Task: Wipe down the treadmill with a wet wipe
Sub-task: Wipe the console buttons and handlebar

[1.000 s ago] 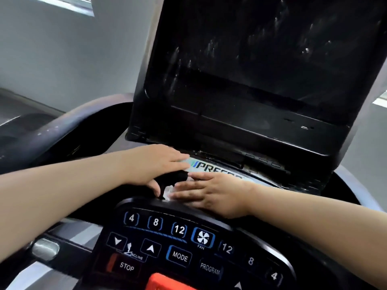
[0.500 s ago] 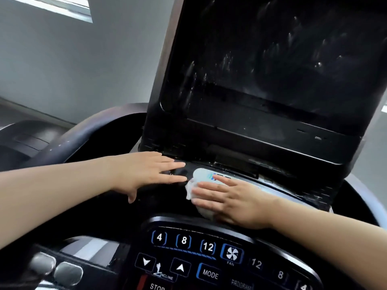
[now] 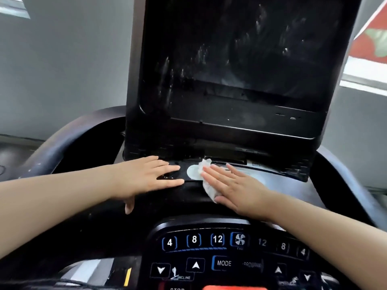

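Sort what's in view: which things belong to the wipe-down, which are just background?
In the job:
- wet wipe, pressed flat under the right hand
- left hand, flat on the console ledge
- treadmill screen, streaked

Just there:
- button panel
- left handrail
- grey wall
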Demonstrator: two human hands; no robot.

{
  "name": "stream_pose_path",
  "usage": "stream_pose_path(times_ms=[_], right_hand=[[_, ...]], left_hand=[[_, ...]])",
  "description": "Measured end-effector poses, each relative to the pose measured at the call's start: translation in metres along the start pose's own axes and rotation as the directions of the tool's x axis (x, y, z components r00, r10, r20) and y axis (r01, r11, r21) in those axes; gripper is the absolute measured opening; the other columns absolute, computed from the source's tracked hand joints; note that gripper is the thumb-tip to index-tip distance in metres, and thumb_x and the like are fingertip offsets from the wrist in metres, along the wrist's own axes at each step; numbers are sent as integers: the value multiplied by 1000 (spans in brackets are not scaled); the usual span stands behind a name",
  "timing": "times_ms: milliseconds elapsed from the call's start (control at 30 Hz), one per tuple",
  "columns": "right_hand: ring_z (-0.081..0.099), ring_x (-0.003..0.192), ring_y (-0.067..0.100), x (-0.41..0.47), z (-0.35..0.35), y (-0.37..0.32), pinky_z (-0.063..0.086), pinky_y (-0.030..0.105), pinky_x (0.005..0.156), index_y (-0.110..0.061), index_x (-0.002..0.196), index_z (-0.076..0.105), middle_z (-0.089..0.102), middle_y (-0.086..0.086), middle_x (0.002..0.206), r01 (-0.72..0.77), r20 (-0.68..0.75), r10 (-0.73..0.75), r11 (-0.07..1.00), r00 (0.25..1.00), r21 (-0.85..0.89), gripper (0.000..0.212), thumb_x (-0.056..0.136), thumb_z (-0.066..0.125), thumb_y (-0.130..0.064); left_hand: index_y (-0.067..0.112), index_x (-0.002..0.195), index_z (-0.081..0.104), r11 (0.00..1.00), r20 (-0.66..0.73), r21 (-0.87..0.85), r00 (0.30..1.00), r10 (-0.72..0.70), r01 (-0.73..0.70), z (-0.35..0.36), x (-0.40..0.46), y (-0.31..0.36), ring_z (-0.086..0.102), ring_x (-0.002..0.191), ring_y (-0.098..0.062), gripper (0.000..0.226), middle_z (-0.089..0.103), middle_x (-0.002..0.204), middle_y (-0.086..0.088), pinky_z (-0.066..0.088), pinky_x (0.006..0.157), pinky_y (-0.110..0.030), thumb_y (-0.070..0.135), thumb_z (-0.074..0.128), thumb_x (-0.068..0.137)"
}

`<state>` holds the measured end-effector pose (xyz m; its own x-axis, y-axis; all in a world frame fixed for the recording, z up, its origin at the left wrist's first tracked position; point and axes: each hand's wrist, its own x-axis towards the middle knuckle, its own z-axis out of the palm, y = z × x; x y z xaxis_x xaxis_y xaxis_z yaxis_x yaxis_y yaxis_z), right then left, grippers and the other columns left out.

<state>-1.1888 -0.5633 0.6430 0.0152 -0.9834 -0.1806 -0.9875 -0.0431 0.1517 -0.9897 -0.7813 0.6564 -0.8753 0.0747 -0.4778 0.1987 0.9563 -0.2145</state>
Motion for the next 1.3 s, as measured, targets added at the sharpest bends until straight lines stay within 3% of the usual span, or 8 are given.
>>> stream_pose_path(times_ms=[67, 133, 200, 400, 633, 833, 1067, 1300], right_hand=[[2, 143, 14, -21, -1, 12, -4, 30, 114, -21, 151, -2, 6, -2, 155, -60, 24, 60, 998, 998, -25, 70, 92, -11, -57], [-20, 139, 6, -40, 0, 22, -16, 24, 112, -28, 143, -23, -10, -8, 155, -177, 90, 174, 984, 981, 18, 77, 76, -27, -68], [-26, 136, 2, -40, -4, 22, -19, 20, 109, -27, 139, -27, -16, -9, 155, -297, 158, 283, 953, 946, 68, 74, 76, -19, -67], [-4, 145, 6, 28, -21, -19, -6, 23, 115, -15, 152, 6, 2, -3, 159, -322, 107, 304, 901, 947, 291, 57, 103, 28, -34], [9, 145, 8, 7, -27, -3, -3, 19, 112, -16, 151, 13, 12, -2, 159, -464, 137, 443, 855, 886, 231, 52, 104, 26, -31], [7, 145, 9, 39, -26, -27, -2, 21, 113, -14, 151, 13, 10, -1, 159, -387, 108, 372, 869, 922, 308, 52, 104, 27, -30], [36, 134, 23, 20, -34, -8, 26, 30, 108, -10, 142, 36, 38, 3, 149, -583, 154, 562, 787, 813, 202, 45, 103, 29, -31], [34, 135, 19, 42, -26, -27, 11, 27, 113, -12, 140, 34, 42, 5, 145, -458, 59, 468, 818, 882, 347, 41, 101, 33, -22]], left_hand=[[37, 126, -40, 1000, -8, -5, 1000, 4, -4, 2, 0, -1, -14, 144, -21, 137, -28, 154, -2, -10, 115, -36, 47, 81, 62], [39, 129, -39, 1000, -20, -5, 1000, 11, -11, 2, 1, -2, -12, 145, -21, 138, -26, 154, 0, -9, 115, -36, 50, 80, 60], [39, 136, -34, 1000, -25, -5, 1000, 9, -9, 1, 1, -3, -10, 145, -21, 139, -24, 155, 0, -8, 115, -37, 51, 81, 59], [38, 133, -35, 1000, -24, 7, 999, 22, -22, 0, 2, -4, -9, 145, -21, 139, -24, 155, -2, -6, 116, -38, 51, 81, 58], [40, 124, -38, 999, -58, 4, 997, 52, -52, 2, 5, -7, -6, 144, -21, 139, -21, 156, 0, -3, 116, -38, 55, 81, 55], [40, 124, -38, 999, -50, -10, 998, 49, -50, 2, 5, -7, -7, 144, -21, 138, -22, 155, -1, -3, 116, -40, 52, 81, 56], [42, 126, -38, 998, -60, -12, 997, 57, -58, 4, 5, -9, -7, 144, -21, 140, -22, 155, 1, -5, 116, -40, 54, 81, 54], [44, 122, -39, 998, -55, -24, 997, 52, -53, 4, 5, -8, -9, 144, -20, 139, -23, 155, 2, -6, 116, -40, 51, 82, 56]])
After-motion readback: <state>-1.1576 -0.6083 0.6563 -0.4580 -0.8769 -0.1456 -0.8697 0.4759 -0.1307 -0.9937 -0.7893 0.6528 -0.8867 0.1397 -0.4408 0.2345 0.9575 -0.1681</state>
